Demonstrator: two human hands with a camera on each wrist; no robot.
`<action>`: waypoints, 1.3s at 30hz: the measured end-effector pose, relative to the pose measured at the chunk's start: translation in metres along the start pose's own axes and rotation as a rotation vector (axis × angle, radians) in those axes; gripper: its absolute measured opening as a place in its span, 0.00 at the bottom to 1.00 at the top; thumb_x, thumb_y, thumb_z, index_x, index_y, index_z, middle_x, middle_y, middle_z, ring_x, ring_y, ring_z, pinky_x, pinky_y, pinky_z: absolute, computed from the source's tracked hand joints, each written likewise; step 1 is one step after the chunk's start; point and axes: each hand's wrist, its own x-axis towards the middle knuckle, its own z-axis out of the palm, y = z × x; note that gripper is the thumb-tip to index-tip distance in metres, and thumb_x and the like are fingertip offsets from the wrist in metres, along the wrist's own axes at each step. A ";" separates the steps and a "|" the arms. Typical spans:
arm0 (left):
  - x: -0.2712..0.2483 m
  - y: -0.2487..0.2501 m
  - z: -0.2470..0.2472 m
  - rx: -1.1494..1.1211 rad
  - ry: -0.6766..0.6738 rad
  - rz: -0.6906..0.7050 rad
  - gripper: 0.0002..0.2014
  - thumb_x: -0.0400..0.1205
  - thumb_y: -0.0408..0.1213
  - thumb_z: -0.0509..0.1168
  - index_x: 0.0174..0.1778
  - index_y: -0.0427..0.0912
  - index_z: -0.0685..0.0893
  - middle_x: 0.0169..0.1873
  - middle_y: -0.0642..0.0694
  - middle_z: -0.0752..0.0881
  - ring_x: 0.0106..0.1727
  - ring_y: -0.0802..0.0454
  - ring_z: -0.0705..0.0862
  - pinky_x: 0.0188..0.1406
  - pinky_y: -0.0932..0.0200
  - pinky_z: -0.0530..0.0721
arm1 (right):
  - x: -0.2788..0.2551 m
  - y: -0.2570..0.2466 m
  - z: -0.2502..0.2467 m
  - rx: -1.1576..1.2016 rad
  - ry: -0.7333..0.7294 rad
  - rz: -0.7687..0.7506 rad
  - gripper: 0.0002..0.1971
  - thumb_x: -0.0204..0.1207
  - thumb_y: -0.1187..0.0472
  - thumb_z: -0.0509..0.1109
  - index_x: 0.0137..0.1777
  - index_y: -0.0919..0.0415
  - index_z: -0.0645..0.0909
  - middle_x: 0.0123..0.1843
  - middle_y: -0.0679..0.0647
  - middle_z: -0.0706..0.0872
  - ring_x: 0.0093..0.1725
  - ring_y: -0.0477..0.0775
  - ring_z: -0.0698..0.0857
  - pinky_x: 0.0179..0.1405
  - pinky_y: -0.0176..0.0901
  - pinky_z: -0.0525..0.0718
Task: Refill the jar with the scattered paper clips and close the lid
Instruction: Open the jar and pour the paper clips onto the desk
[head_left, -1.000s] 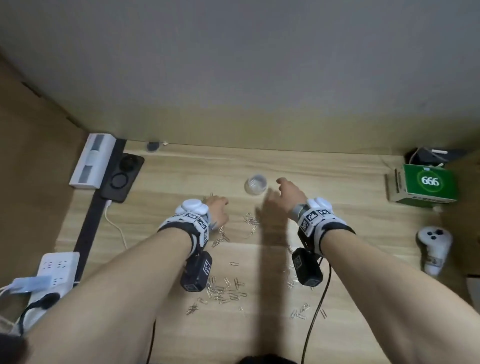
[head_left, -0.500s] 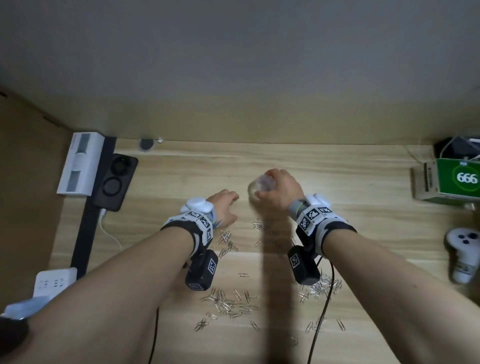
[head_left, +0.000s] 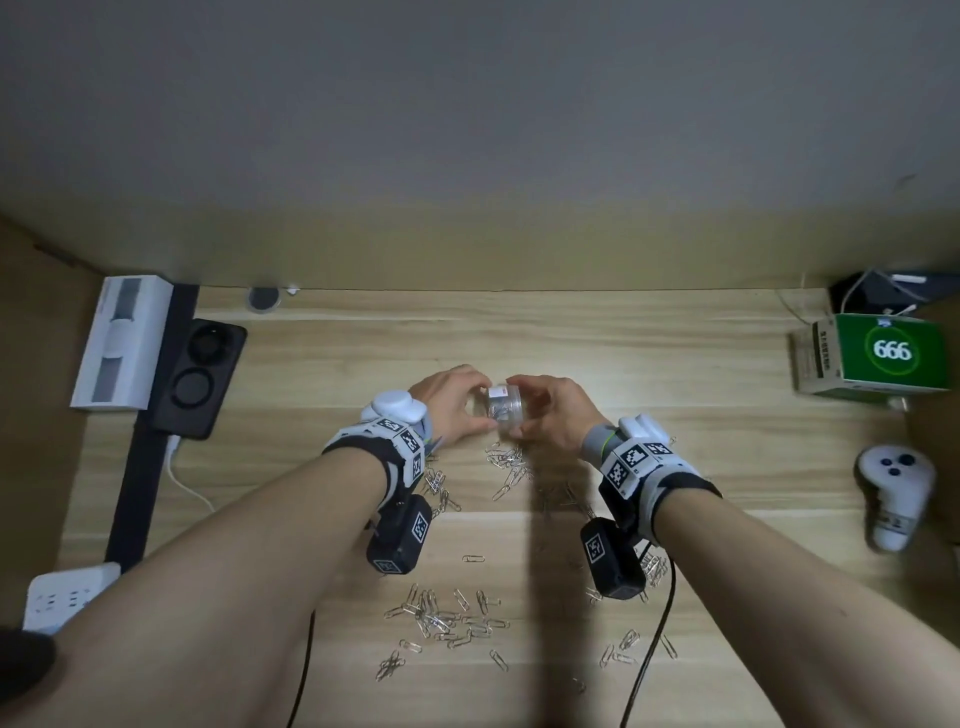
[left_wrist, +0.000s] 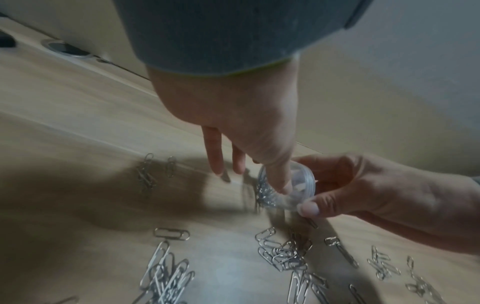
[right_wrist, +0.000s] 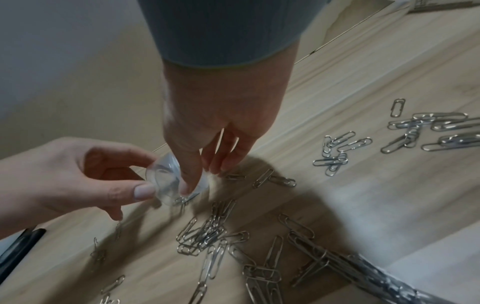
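Observation:
A small clear jar (head_left: 503, 404) with a few paper clips inside is held on its side just above the wooden desk (head_left: 649, 374). My left hand (head_left: 470, 405) pinches one end, thumb below and fingers on top. My right hand (head_left: 535, 408) pinches the other end. In the left wrist view my left thumb (left_wrist: 279, 181) presses the jar (left_wrist: 298, 185), whose ribbed rim faces the right hand (left_wrist: 363, 189). In the right wrist view my right hand (right_wrist: 205, 174) has its thumb on the jar (right_wrist: 163, 176), opposite the left hand (right_wrist: 78, 170). Paper clips (head_left: 447, 621) lie scattered below.
A green box (head_left: 893, 353) and a white controller (head_left: 893, 493) sit at the right. At the left are a white box (head_left: 122, 343), a black charger (head_left: 200, 374) and a power strip (head_left: 62, 597). A wall closes the back.
The jar stood on the desk a second ago. My right hand took hold of it and lifted it, and my left hand came over to grip its other end.

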 end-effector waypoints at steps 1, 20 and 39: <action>0.002 0.002 -0.001 0.026 -0.004 0.001 0.23 0.71 0.52 0.76 0.59 0.49 0.82 0.52 0.53 0.84 0.43 0.56 0.78 0.39 0.61 0.69 | 0.001 0.001 -0.001 0.011 0.003 -0.006 0.37 0.59 0.68 0.87 0.71 0.56 0.81 0.59 0.56 0.88 0.56 0.56 0.88 0.66 0.47 0.84; 0.006 0.017 -0.008 0.057 -0.098 -0.109 0.23 0.65 0.51 0.78 0.53 0.48 0.82 0.41 0.51 0.86 0.41 0.49 0.84 0.35 0.56 0.80 | 0.002 0.011 -0.009 0.274 -0.082 0.053 0.28 0.66 0.69 0.84 0.66 0.65 0.82 0.52 0.48 0.88 0.40 0.42 0.85 0.58 0.37 0.84; 0.002 0.023 -0.004 0.064 -0.103 -0.140 0.31 0.53 0.67 0.63 0.46 0.52 0.81 0.36 0.52 0.85 0.38 0.47 0.84 0.37 0.51 0.83 | 0.000 0.002 -0.003 0.196 -0.030 0.031 0.14 0.78 0.59 0.74 0.62 0.62 0.84 0.52 0.53 0.87 0.53 0.51 0.83 0.57 0.40 0.80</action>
